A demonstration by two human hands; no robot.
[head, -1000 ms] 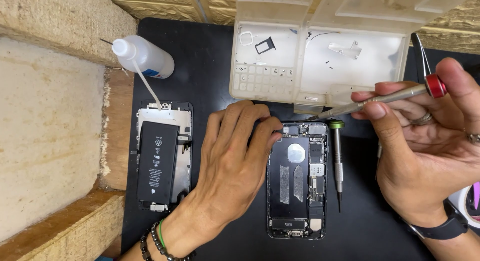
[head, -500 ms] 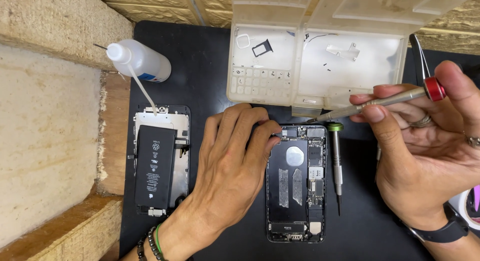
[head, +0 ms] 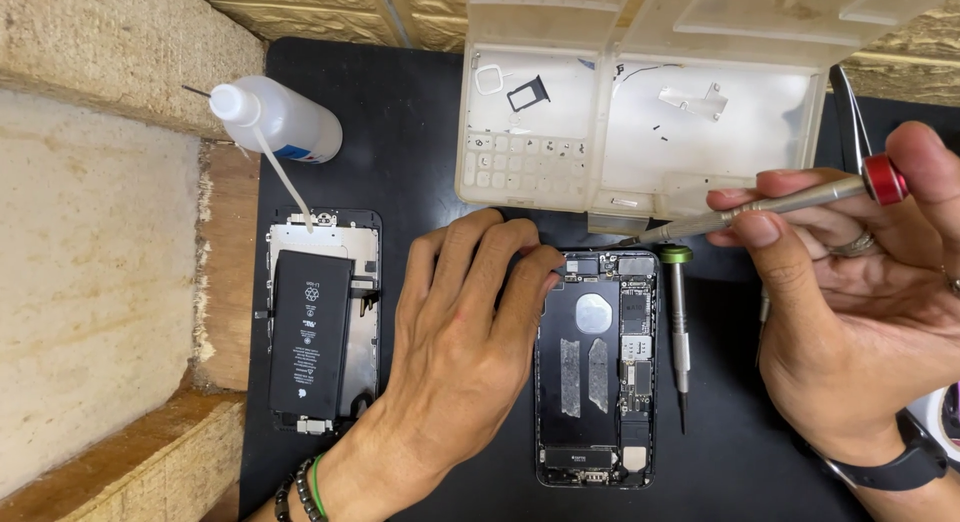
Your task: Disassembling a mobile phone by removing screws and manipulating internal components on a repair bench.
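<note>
Opened phone (head: 597, 367): we see it lying flat on the black mat (head: 400, 132), between our two hands, its long axis running toward and away from us; the top end, with small dark parts and connectors, points at the parts tray.
Left hand (head: 465, 347): we rest it palm down on the mat just left of the phone, fingers (head: 520, 282) curled over the top left corner and touching it, holding nothing.
Right hand (head: 860, 312): our fingers pinch a slim silver screwdriver (head: 770, 204) with a red cap, closed round the shaft; the tool slants down to the left.
Key relation: the driver tip hovers just above the phone's top right corner, near the tray's front edge, so the right hand is the nearer one to the screws there; whether the tip touches metal we cannot tell.
Second screwdriver (head: 679, 327): green-capped, lying parallel to the phone, just beside its right edge, tip toward us.
Parts tray (head: 640, 192): translucent white plastic, lid propped open, holding a small dark frame, tiny screws and brackets.
Screen assembly (head: 322, 322): well left of the phone, face down, a black matt battery lying on it.
Squeeze bottle (head: 280, 122): clear soft plastic, on its side, thin nozzle to the left.
Worktop: rough pale wood at the left.
</note>
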